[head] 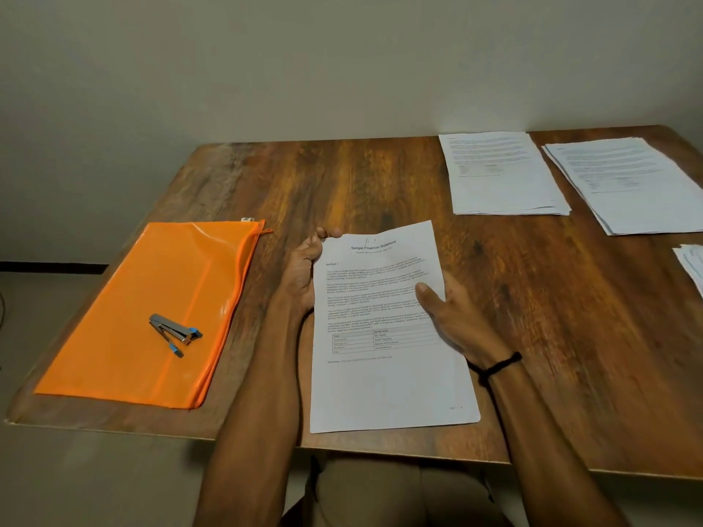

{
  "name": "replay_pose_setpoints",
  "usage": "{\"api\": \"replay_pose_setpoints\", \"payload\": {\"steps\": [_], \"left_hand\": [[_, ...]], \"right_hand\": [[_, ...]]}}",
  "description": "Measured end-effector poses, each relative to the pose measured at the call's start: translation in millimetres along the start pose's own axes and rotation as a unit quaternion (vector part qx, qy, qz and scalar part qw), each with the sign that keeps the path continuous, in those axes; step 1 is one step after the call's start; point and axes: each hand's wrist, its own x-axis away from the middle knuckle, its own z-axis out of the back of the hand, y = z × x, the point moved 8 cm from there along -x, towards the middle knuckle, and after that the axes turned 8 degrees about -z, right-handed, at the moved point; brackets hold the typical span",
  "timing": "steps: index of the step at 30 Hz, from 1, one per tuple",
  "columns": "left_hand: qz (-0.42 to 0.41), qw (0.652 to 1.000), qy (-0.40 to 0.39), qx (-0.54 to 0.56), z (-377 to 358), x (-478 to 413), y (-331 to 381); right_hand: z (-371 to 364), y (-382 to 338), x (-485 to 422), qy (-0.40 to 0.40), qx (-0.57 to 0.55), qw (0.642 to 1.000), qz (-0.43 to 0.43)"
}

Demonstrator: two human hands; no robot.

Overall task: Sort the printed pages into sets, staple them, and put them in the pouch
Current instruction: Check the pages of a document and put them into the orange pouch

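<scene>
On my feed, the orange pouch (pixel 144 310) lay flat on the table (pixel 342 184), well left of the left hand (pixel 300 275), with the stapler (pixel 173 332) resting on top of it. The left hand gripped the left edge of the printed set (pixel 384 374), a fingertip showing at its top corner. The set sat between both hands, over the table's near edge. The right hand (pixel 449 317) held its right edge, thumb on the face. A black band (pixel 494 367) circled that wrist. Beyond and right of the right hand lay a first stack (pixel 502 173), a second stack (pixel 627 184) and a third stack (pixel 690 264), cut off by the frame.
</scene>
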Motion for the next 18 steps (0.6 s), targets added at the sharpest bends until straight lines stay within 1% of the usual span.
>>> {"api": "replay_pose_setpoints", "payload": {"steps": [1,2,4,10,13,15,18], "left_hand": [[-0.006,0.999,-0.006,0.038,-3.3,-1.0,0.7],[-0.001,0.999,-0.012,0.051,-7.2,1.4,2.1],[-0.003,0.998,-0.020,0.052,-9.6,2.6,4.0],[-0.017,0.999,-0.022,-0.021,-7.6,9.2,14.1],[0.037,0.998,-0.016,-0.052,-2.9,20.9,6.9],[0.064,0.995,0.004,-0.070,5.8,25.9,0.4],[0.040,0.993,0.031,-0.104,11.0,27.2,0.6]], "right_hand": [[0.2,1.4,-0.9,0.003,0.009,1.000,-0.001],[0.8,2.3,-1.6,0.007,0.016,1.000,-0.002],[2.9,4.4,-2.9,0.016,0.016,1.000,-0.001],[5.8,1.7,1.1,0.015,-0.003,1.000,0.005],[6.6,-0.1,3.2,0.014,-0.017,1.000,0.007],[6.9,-0.9,4.1,0.019,-0.018,1.000,0.008],[6.0,-2.2,4.6,0.026,-0.015,0.999,0.011]]}}
